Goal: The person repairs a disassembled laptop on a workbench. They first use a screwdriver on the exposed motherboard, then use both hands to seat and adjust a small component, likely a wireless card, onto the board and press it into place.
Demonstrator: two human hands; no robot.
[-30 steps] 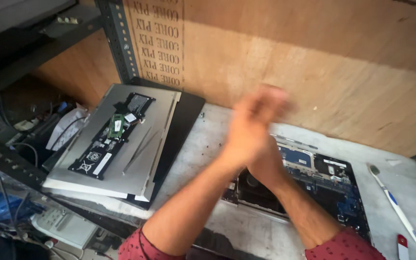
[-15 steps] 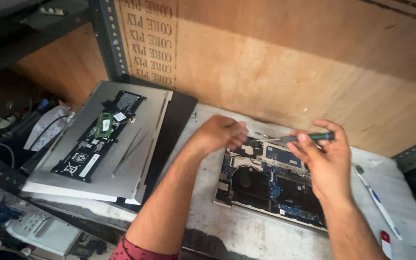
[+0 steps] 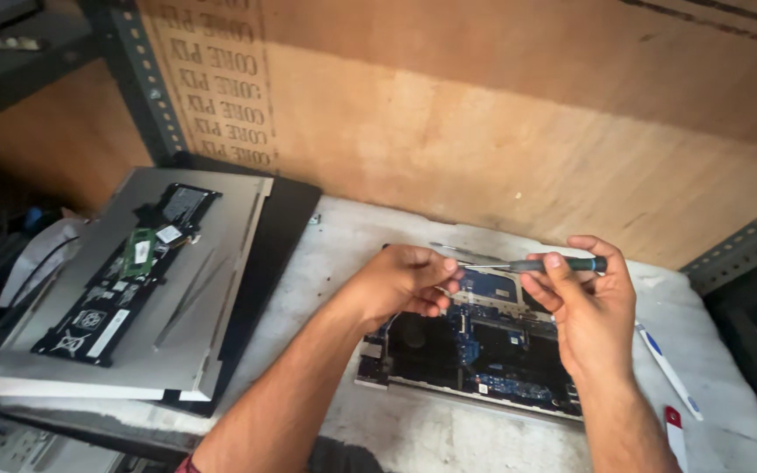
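Left hand point(image 3: 403, 282) is curled up loosely over the opened laptop base point(image 3: 475, 350) near the bench's point(image 3: 413, 429) back edge, fingertips pinched at the screwdriver point(image 3: 536, 264) tip. Right hand point(image 3: 582, 302) grips the screwdriver's dark handle, held level above the board. Grey panel with a battery point(image 3: 124, 280) sits at the bench's left end.

free: bench point(image 3: 449, 438) front | blocked: plywood wall point(image 3: 527, 131) behind, laptop stack point(image 3: 177, 298) left
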